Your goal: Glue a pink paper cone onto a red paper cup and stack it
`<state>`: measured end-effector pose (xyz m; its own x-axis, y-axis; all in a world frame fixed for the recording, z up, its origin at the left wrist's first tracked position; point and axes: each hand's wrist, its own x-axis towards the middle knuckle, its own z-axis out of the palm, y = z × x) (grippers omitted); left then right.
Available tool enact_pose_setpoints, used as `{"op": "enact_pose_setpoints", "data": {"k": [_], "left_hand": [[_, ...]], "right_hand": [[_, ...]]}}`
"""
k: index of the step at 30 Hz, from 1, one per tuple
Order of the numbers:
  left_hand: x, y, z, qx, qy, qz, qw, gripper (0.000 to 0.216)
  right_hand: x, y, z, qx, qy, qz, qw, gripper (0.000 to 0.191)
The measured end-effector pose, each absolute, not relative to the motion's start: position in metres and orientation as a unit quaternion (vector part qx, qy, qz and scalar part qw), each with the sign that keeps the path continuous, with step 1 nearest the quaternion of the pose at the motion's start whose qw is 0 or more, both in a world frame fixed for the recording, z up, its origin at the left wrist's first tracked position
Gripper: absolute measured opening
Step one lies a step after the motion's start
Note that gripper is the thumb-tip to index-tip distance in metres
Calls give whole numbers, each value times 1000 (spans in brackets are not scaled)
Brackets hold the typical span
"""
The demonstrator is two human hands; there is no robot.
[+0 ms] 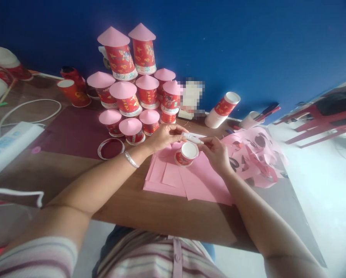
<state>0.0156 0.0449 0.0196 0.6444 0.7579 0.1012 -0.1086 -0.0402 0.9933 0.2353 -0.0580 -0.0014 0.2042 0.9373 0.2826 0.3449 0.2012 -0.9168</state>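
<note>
Both of my hands meet on a small white tube [193,139] that looks like a glue tube. My left hand [166,136] is closed on its left end, with a silver bracelet on the wrist. At the right end, my right hand [216,153] pinches it between thumb and fingers. Just below the tube, a red patterned paper cup [183,159] stands mouth up, its white inside showing. Under that cup lies a stack of pink paper sheets [173,179]. Any lettering on the tube is too small to read.
Several red cups with pink cone roofs [123,96] stand in stacks behind my left hand. A cup stack [223,109] leans by the blue wall. Pink paper scraps [255,154] lie at the right. A ring-shaped cup rim [100,151] and white cable [31,101] are at the left.
</note>
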Motion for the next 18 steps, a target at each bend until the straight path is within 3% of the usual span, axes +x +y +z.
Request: {"op": "enact_pose_setpoints", "data": {"k": [5,12,15,18], "left_hand": [[11,45,20,642,258,374,617,63],[2,35,25,639,274,362,621,67],[-3,30,25,668,260,346,605,64],[-15,29,23,731,266,336,531,56]], "right_hand": [[260,-45,6,-637,-587,159,473,23],[296,-12,8,-784,-563,69,252,18],[297,-11,3,-770,-590,65,233,21],[293,-22,2,-729,-627,26,273,27]]}}
